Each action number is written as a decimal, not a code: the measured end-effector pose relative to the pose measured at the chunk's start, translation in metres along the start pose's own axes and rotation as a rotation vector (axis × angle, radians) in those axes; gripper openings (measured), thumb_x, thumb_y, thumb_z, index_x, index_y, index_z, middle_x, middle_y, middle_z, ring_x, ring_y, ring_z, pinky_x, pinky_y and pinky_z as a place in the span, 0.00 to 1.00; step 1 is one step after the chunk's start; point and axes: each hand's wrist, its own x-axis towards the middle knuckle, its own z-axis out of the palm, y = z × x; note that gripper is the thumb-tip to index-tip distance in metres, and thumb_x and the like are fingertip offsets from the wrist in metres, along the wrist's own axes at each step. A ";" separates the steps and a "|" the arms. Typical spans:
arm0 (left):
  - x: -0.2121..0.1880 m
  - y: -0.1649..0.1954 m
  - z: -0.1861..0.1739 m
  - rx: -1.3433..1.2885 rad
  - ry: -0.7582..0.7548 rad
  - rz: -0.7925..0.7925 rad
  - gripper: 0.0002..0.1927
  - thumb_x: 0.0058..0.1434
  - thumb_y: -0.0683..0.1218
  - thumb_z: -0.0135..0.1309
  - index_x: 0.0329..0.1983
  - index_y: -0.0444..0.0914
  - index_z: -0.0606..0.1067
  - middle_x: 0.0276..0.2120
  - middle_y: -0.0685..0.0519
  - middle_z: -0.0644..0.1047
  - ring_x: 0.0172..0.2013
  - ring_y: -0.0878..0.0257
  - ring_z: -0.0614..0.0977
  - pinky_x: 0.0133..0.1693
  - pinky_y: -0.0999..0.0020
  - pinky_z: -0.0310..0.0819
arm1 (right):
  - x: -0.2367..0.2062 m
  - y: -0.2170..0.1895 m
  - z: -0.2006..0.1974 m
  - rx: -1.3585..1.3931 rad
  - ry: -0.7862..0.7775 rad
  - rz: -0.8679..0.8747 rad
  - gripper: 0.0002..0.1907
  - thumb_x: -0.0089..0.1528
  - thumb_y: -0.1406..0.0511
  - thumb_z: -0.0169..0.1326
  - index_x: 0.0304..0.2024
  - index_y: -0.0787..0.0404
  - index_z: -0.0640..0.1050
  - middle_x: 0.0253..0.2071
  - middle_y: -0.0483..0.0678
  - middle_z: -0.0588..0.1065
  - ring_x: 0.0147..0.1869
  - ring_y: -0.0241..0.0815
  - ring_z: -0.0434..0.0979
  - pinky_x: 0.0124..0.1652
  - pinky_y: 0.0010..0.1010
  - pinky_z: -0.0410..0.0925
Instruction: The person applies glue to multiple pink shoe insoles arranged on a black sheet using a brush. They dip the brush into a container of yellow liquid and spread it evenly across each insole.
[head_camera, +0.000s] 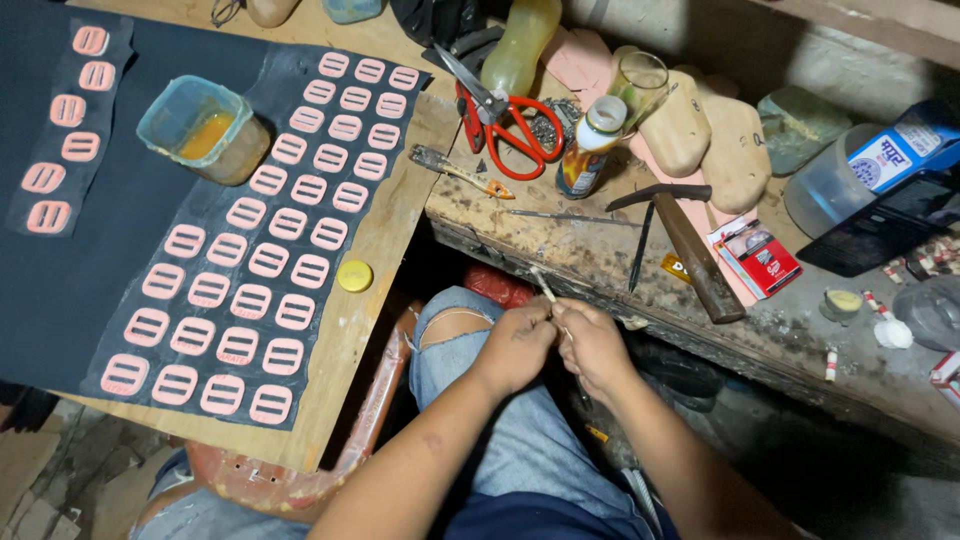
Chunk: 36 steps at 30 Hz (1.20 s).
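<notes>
My left hand (515, 345) and my right hand (595, 345) meet over my lap, just below the workbench edge. Together they pinch a thin pale stick (545, 287) whose tip points up and to the left. What lies between the fingers is hidden. On the wooden board to the left lies a dark sheet (200, 250) covered with several rows of pink slotted buckle pieces (268, 260). My jeans (500, 440) show a torn knee.
A plastic tub of yellow glue (205, 128) stands on the dark sheet, with a yellow cap (354, 275) by the board's edge. Red scissors (510, 125), a small brush (455, 170), a hammer (690, 250), bottles, wooden shoe lasts (700, 135) and a red box (765, 258) crowd the bench.
</notes>
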 end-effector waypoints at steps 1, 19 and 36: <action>0.001 0.001 0.002 -0.008 -0.049 0.023 0.15 0.62 0.39 0.44 0.47 0.30 0.77 0.43 0.44 0.81 0.44 0.55 0.82 0.50 0.66 0.75 | -0.003 0.002 -0.008 0.024 0.006 -0.030 0.11 0.67 0.64 0.46 0.49 0.61 0.74 0.22 0.38 0.64 0.16 0.29 0.54 0.15 0.23 0.48; -0.007 0.021 0.005 0.187 -0.023 0.059 0.24 0.57 0.38 0.45 0.58 0.26 0.74 0.58 0.34 0.77 0.62 0.48 0.77 0.64 0.64 0.66 | -0.029 0.038 -0.022 -0.052 0.219 -0.142 0.14 0.68 0.63 0.46 0.49 0.63 0.78 0.19 0.37 0.62 0.16 0.27 0.55 0.16 0.22 0.50; -0.003 0.020 0.005 0.194 -0.029 -0.082 0.25 0.56 0.40 0.47 0.57 0.27 0.74 0.57 0.35 0.77 0.60 0.49 0.79 0.62 0.65 0.67 | -0.042 0.031 -0.059 -0.078 0.434 -0.274 0.15 0.70 0.61 0.44 0.48 0.63 0.77 0.17 0.39 0.63 0.16 0.30 0.56 0.17 0.24 0.51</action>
